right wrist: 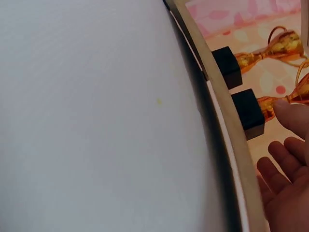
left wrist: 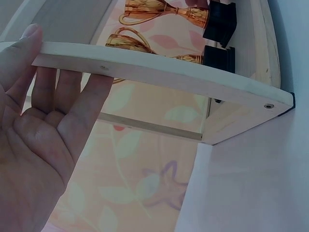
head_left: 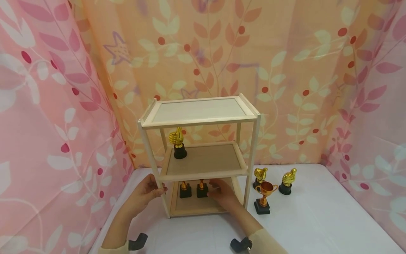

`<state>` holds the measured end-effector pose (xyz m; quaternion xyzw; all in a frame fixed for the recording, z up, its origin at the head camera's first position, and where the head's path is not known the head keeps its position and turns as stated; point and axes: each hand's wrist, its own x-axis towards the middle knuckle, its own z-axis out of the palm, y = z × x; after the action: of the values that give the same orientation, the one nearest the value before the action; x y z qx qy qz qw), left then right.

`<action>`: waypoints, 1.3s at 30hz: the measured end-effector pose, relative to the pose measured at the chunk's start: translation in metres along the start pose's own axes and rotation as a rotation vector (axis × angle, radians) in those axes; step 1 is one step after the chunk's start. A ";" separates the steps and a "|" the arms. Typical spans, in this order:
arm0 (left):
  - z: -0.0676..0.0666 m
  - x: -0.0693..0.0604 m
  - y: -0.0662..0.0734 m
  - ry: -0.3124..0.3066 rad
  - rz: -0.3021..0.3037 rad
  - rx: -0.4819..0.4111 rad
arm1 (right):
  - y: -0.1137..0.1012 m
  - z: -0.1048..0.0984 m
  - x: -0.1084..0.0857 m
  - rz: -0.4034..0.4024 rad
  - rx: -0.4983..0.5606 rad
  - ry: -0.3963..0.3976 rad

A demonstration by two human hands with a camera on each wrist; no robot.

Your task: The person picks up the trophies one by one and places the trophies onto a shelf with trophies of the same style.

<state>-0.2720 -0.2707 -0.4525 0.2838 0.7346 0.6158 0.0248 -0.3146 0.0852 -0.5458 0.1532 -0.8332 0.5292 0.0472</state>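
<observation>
A small three-tier wooden shelf rack [head_left: 200,123] stands on the white cloth. My left hand [head_left: 144,195] grips its front left post [left wrist: 159,67], thumb on one side and fingers on the other. On the bottom tier stand two copper-coloured cup trophies with black bases, the left trophy [head_left: 185,190] and the right trophy [head_left: 202,189]; the middle tier hides their tops in the head view. My right hand [head_left: 225,195] reaches in beside the right trophy, its fingers loose and its thumb [right wrist: 289,116] at the stem. Whether the thumb touches it, I cannot tell.
A gold thumbs-up trophy [head_left: 179,151] stands at the left of the middle tier. Right of the rack are a copper cup trophy [head_left: 262,206] and two gold thumbs-up trophies, one behind the cup [head_left: 260,173] and another farther right [head_left: 288,180]. Patterned curtains [head_left: 285,70] enclose the table.
</observation>
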 end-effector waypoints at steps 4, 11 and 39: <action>0.000 0.000 0.000 0.005 -0.009 0.007 | -0.011 -0.005 -0.009 0.006 -0.009 0.004; 0.002 0.001 0.002 0.021 -0.044 0.015 | -0.033 -0.016 -0.027 -0.054 -0.030 0.020; 0.001 0.001 0.002 0.026 -0.054 0.012 | -0.108 -0.090 -0.094 -0.373 -0.065 -0.150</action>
<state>-0.2718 -0.2690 -0.4504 0.2559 0.7461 0.6140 0.0300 -0.2005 0.1430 -0.4356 0.3421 -0.8083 0.4711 0.0872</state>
